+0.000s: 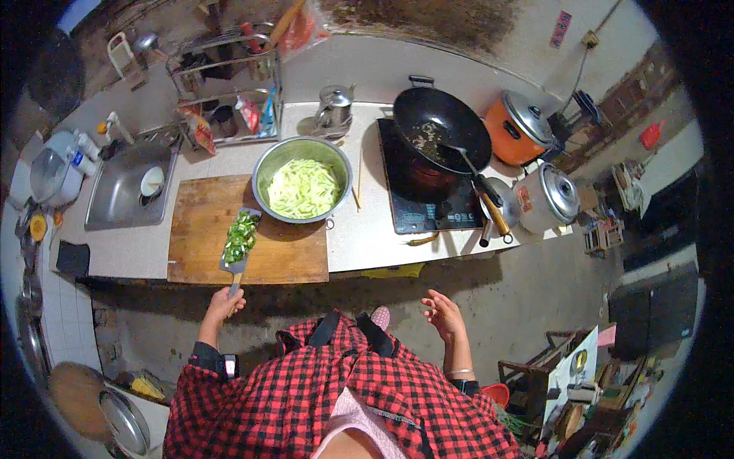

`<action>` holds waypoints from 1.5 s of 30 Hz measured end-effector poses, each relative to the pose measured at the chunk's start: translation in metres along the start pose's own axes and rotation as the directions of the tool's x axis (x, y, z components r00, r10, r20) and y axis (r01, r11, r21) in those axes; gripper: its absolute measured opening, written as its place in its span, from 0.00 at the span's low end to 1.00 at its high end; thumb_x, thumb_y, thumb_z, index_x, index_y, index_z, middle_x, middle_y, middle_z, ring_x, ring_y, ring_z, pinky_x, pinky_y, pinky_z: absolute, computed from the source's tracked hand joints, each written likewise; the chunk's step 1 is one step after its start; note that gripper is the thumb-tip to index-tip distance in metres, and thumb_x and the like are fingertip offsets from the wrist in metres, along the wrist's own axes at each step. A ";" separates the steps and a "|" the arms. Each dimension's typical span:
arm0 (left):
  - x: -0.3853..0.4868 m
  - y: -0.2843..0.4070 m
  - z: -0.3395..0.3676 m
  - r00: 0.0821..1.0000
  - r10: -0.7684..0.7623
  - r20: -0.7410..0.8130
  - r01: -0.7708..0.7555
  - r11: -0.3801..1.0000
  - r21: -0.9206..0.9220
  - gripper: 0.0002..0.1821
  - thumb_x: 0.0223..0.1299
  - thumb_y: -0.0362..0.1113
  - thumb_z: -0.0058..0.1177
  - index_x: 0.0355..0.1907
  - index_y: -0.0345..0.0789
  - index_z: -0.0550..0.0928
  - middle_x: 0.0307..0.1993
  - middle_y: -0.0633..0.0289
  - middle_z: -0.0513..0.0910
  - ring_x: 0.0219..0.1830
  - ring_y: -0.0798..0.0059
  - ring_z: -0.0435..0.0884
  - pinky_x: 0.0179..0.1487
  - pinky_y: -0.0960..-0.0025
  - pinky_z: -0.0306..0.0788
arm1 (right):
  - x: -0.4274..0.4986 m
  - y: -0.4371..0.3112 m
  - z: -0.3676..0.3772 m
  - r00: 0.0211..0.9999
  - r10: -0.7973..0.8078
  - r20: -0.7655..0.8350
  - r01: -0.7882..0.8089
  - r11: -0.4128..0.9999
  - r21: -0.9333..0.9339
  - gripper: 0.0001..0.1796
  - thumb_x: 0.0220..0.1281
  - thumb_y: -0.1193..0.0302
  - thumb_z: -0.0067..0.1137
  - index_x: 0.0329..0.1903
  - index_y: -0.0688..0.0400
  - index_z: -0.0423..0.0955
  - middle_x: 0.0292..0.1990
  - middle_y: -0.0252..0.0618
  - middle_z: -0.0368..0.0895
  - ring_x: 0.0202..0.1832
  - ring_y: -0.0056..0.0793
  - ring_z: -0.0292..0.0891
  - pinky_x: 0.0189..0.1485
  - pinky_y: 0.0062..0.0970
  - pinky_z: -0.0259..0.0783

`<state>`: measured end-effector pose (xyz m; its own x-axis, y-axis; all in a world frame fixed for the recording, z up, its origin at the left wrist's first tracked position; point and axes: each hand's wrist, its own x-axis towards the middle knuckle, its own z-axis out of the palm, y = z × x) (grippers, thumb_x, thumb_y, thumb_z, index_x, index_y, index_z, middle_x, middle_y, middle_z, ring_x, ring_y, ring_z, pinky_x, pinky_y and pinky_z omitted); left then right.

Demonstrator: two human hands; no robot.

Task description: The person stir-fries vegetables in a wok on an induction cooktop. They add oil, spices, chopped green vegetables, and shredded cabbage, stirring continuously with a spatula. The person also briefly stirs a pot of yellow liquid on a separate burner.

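My left hand (222,307) grips the handle of a kitchen cleaver (234,279). Chopped green onions (240,238) lie heaped along its flat blade, above the wooden cutting board (198,229). On the board's right part and the counter beside it stands a steel bowl (260,198) with pale green vegetable shreds (304,186). My right hand (442,312) hangs in front of the counter, fingers apart, holding nothing. Beyond it, a black wok (459,117) sits tilted on an induction cooktop (410,212), with dark bits inside. A spatula (484,189) rests in the wok, its wooden handle toward me.
A steel sink (123,189) holding a white bowl (152,181) is at left. Behind the board stand a metal rack (229,92) and a steel kettle (334,110). Orange (510,132) and white (536,201) lidded pots flank the cooktop's right side.
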<state>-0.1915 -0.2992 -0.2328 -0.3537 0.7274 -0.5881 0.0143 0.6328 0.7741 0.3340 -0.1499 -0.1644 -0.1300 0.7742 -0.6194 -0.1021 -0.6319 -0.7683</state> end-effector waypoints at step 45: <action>-0.104 0.146 0.016 0.961 0.234 -0.145 -0.199 0.954 0.223 0.13 0.60 0.41 0.48 0.27 0.33 0.74 0.14 0.67 0.73 0.14 0.85 0.68 0.18 0.80 0.62 | 0.014 0.040 -0.025 0.999 0.053 0.007 -0.054 0.995 0.080 0.21 0.62 0.66 0.50 0.57 0.61 0.64 0.41 0.41 0.78 0.27 0.22 0.75 0.25 0.19 0.71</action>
<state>-0.1374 -0.2781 -0.0619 -0.4724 0.8088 -0.3503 0.2926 0.5188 0.8032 0.3525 -0.1635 -0.2077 -0.1422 0.7392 -0.6582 -0.1734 -0.6733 -0.7187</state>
